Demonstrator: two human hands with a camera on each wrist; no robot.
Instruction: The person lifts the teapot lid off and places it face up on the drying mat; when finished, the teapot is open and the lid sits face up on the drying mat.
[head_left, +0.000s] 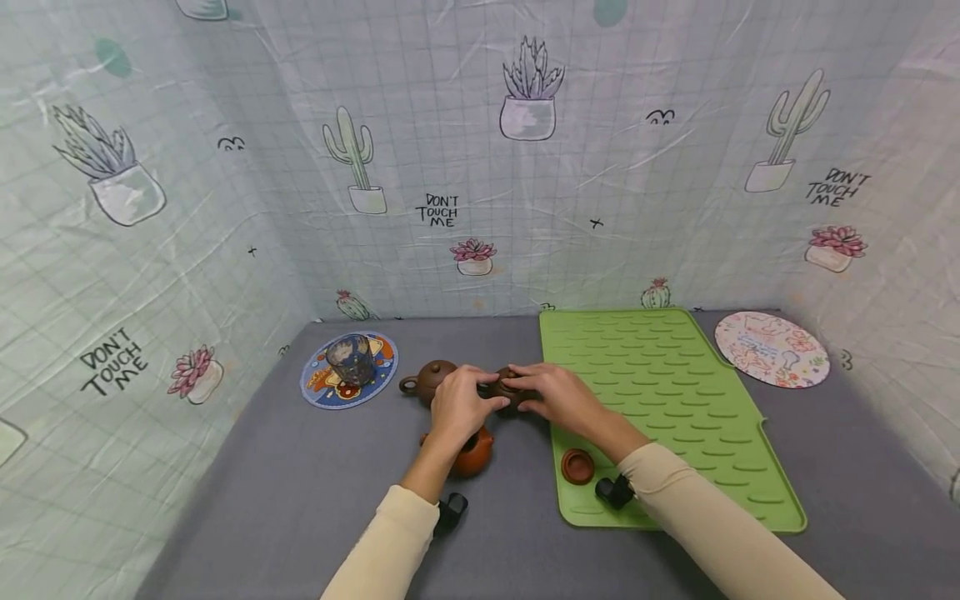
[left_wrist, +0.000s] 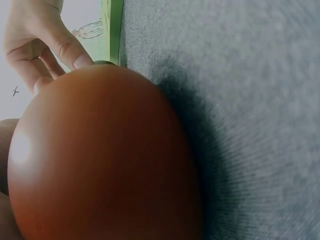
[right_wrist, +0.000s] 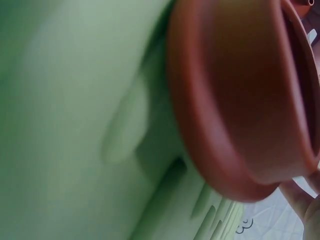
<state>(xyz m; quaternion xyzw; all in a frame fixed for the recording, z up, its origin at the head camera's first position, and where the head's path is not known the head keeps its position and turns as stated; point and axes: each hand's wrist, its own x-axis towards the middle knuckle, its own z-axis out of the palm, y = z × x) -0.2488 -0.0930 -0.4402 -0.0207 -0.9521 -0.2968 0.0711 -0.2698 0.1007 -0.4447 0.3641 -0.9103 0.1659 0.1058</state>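
Left hand and right hand: both curled around one dark teapot beside green mat. Teapots: three. Small cup: one, on mat.

Grey table with green mat, two round coasters, brown and orange teapots.
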